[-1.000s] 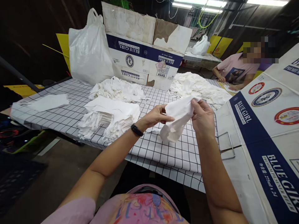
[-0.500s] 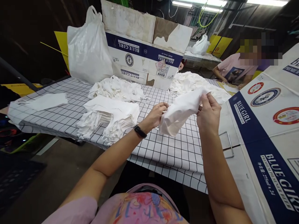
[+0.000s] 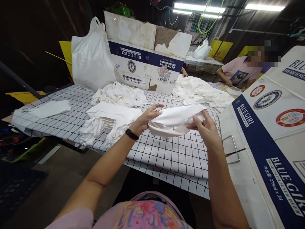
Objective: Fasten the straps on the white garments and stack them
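A white cloth piece (image 3: 175, 119) is stretched sideways above the checked table cover (image 3: 166, 156), its lower part sagging in a fold. My left hand (image 3: 147, 118), with a dark band on the wrist, is closed on the left end of it. The right end is pinched by my right hand (image 3: 205, 127) between thumb and fingers. To the left of my left hand lies a neat stack of white cloth pieces (image 3: 111, 109), with straps bunched at its near side. A single flat white piece (image 3: 51, 109) rests farther left.
Loose white cloth heaps (image 3: 119, 95) lie behind the stack, and a larger heap (image 3: 200, 90) at the back right. A cardboard box (image 3: 140, 60) and a white plastic bag (image 3: 91, 60) stand behind. Another carton (image 3: 259, 127) borders the right. A co-worker (image 3: 239, 74) sits beyond.
The cloth has gone from a slanted, bunched shape to a wider, nearly level one. My left hand has moved left and slightly up, and my right hand has lowered. The view has shifted slightly.
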Motion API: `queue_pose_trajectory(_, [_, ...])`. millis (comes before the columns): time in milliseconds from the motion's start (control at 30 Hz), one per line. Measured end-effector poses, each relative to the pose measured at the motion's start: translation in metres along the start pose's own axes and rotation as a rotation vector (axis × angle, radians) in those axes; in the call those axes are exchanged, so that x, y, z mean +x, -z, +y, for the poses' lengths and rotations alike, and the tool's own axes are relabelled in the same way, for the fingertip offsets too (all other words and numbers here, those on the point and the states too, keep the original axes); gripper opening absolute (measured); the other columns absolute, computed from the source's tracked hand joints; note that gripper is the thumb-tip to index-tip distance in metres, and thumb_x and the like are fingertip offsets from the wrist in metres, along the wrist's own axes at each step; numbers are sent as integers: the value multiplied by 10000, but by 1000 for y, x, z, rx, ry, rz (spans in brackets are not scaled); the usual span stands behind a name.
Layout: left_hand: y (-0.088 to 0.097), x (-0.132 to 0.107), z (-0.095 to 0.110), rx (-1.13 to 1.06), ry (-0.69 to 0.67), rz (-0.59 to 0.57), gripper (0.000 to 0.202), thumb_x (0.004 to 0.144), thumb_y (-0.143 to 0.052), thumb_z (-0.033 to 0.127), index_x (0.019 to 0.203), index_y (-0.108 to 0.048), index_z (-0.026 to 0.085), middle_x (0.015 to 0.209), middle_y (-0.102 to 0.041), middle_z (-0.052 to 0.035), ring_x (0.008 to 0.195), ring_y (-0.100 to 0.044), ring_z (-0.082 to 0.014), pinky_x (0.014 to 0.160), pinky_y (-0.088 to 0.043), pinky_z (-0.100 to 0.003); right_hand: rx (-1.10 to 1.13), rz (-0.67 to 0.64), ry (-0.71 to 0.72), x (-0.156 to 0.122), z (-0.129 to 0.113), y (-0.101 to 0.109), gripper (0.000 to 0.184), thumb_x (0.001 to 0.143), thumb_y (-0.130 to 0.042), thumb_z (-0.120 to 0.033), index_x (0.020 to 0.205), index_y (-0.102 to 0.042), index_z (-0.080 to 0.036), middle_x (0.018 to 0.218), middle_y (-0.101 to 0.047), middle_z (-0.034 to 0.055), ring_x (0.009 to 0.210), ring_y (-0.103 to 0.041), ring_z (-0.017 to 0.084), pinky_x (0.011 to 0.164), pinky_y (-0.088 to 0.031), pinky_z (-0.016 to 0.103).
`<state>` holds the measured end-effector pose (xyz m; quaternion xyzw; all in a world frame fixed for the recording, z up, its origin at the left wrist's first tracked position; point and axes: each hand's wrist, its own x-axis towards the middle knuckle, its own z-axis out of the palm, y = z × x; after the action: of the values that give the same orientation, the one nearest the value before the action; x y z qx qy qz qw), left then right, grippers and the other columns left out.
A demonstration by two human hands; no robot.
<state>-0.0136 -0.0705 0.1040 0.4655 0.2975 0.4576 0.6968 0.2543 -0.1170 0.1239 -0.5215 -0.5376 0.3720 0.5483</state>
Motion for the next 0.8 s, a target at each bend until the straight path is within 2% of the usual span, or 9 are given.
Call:
queue_pose_trajectory(67, [10,-4,-15,242,15,124,512,779,-785,352,1223,-565,227,984,-660,-24,737,-621,-145,687,-490,-279,-53,-32,-99,-11,21,5,660,782,-841,-441,1367,-668,-189,951,-770,41,609,-732,157,678,-686,349])
queue_pose_trajectory(133, [16,-11,-35,629,-8,315,405,800,-728,274,1174,-584,210,1107,-634,-65,881,-621,-191,801,-502,-335,-179,-74,-210,-23,45,9,583,767,-837,-356,1297,-718,-146,797,-754,30,621,-736,183,654,-673,358])
queue_pose_trajectory(200, [16,-20,-56,996,-72,420,325,806,-686,199,1118,-596,197,1198,-605,-98,1043,-587,-241,926,-477,-387,-335,-138,-288,-34,66,11,504,789,-787,-301,1257,-741,-119,702,-730,23,619,-720,193,644,-645,361])
queue_pose_trajectory(233, [13,-24,-66,1111,-106,397,284,817,-674,192,1090,-597,192,1203,-604,-107,1089,-566,-258,963,-460,-402,-396,-161,-305,-39,75,12,479,808,-755,-296,1251,-744,-116,703,-733,26,625,-710,194,662,-630,367])
queue_pose_trajectory(333, [-5,-33,-88,1236,-154,152,162,913,-624,308,1017,-592,188,1099,-631,-103,1050,-553,-265,929,-450,-400,-503,-164,-282,-46,91,13,499,841,-703,-348,1289,-726,-128,818,-771,45,726,-711,205,791,-590,395])
queue_pose_trajectory(400, [-22,-34,-96,1329,-157,39,227,954,-597,412,1015,-598,194,1099,-644,-106,1053,-545,-282,920,-433,-418,-562,-141,-268,-48,95,14,555,836,-703,-406,1318,-708,-132,923,-783,68,793,-714,218,834,-566,399])
queue_pose_trajectory(533, [-51,-24,-104,1567,-67,-70,355,932,-642,502,1096,-627,188,1193,-647,-151,1167,-523,-360,998,-381,-500,-691,-115,-252,-49,103,14,573,837,-673,-482,1292,-719,-137,1065,-769,122,841,-709,238,834,-538,394])
queue_pose_trajectory(633, [-61,-16,-105,1600,51,-103,322,930,-638,407,1143,-639,165,1229,-643,-183,1192,-536,-379,1012,-382,-522,-761,-105,-215,-51,112,12,494,824,-655,-442,1207,-747,-143,1109,-759,142,924,-699,263,857,-512,390])
queue_pose_trajectory(800, [-55,-12,-99,1602,120,-76,173,852,-572,119,971,-687,171,1101,-687,-157,1108,-596,-343,938,-433,-476,-755,-94,-208,-52,117,11,285,796,-614,-413,893,-761,-189,821,-748,72,789,-654,249,732,-468,347])
